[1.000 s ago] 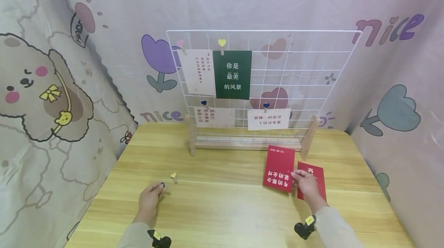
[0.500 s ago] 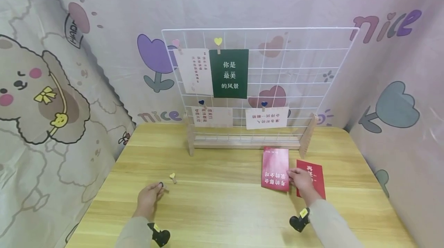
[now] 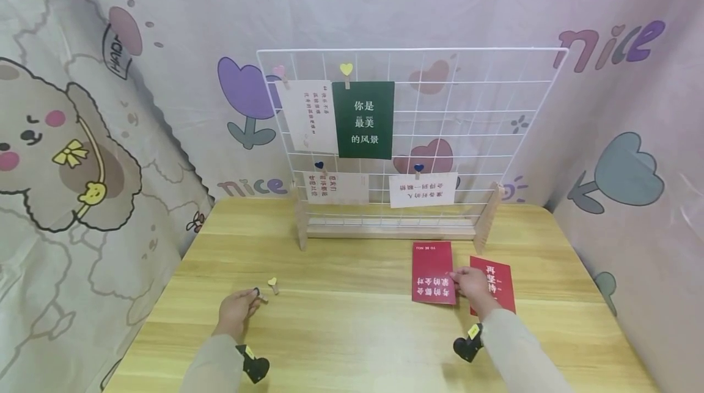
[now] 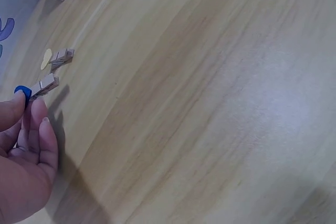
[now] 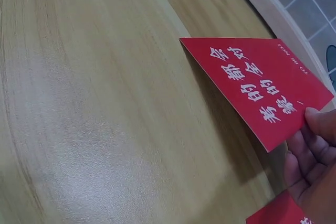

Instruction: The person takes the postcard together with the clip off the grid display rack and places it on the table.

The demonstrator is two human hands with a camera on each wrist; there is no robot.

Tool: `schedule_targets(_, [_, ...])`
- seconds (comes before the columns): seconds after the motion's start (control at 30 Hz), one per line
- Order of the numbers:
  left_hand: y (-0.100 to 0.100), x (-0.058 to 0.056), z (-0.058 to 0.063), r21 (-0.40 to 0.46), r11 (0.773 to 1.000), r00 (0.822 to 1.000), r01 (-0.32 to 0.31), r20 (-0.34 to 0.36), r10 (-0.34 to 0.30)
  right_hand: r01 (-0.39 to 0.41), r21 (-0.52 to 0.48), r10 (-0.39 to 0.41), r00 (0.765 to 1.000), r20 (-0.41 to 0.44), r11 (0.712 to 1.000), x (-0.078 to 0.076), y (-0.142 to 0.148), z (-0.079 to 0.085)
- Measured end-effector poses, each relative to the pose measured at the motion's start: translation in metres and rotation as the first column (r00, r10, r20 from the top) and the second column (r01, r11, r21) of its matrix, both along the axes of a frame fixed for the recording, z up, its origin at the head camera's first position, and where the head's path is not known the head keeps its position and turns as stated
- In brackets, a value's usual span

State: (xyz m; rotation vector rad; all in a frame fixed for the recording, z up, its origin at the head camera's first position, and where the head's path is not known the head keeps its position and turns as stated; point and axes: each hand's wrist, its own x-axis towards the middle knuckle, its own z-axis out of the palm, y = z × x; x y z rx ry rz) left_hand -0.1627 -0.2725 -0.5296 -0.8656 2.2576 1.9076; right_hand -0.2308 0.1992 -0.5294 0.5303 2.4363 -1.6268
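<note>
My left hand pinches a small wooden clothespin by its blue end, above the left part of the table. Just beyond it lies another clothespin with a yellow heart. At the right, my right hand pinches a red card with white lettering by its side edge, thumb on top; the right wrist view shows the card raised off the table. A second red card lies beneath and beside that hand, partly covered by it.
Behind stands a white wire grid on wooden feet. Clipped to it are a green card and several white cards, held by heart clothespins. Patterned cloth hangs around the table.
My right hand has moved a little left, carrying the red card away from the second one, which shows more. The left hand keeps its clothespin almost in place.
</note>
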Motion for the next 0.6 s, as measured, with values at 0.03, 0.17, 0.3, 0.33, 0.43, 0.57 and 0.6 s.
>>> schedule_targets(0.03, [-0.0009,-0.0002,-0.0005,-0.003,1.0,1.0,0.004,0.004,-0.004,0.001,0.013,-0.002,1.0,0.003,1.0,-0.0006,-0.0005,-0.0003])
schedule_targets(0.17, [-0.0032,-0.0009,-0.002,-0.023,0.999,1.0,0.024,0.01,-0.023,-0.005,0.059,0.004,1.0,0.017,0.998,-0.0025,-0.001,-0.0018])
schedule_targets(0.3, [-0.0041,-0.002,-0.0034,-0.046,0.998,0.999,0.039,0.023,-0.038,-0.011,0.097,0.009,1.0,0.017,0.995,-0.0024,-0.001,-0.0017])
schedule_targets(0.33, [-0.004,-0.0024,-0.0037,-0.054,0.998,0.999,0.046,0.026,-0.044,-0.011,0.101,0.009,1.0,0.017,0.995,-0.0021,-0.001,-0.0014])
schedule_targets(0.43, [-0.0038,-0.0038,-0.0048,-0.069,0.996,0.998,0.055,0.03,-0.053,-0.007,0.109,0.006,1.0,0.015,0.994,-0.0015,-0.0001,-0.002])
schedule_targets(0.57, [-0.0031,-0.0054,-0.0064,-0.086,0.995,0.999,0.05,0.019,-0.048,-0.018,0.14,0.013,0.999,0.033,0.99,-0.0004,0.0022,-0.0042])
schedule_targets(0.6, [-0.0029,-0.0057,-0.0066,-0.091,0.995,0.999,0.048,0.016,-0.047,-0.021,0.157,0.014,0.999,0.044,0.987,-0.0001,0.003,-0.0051])
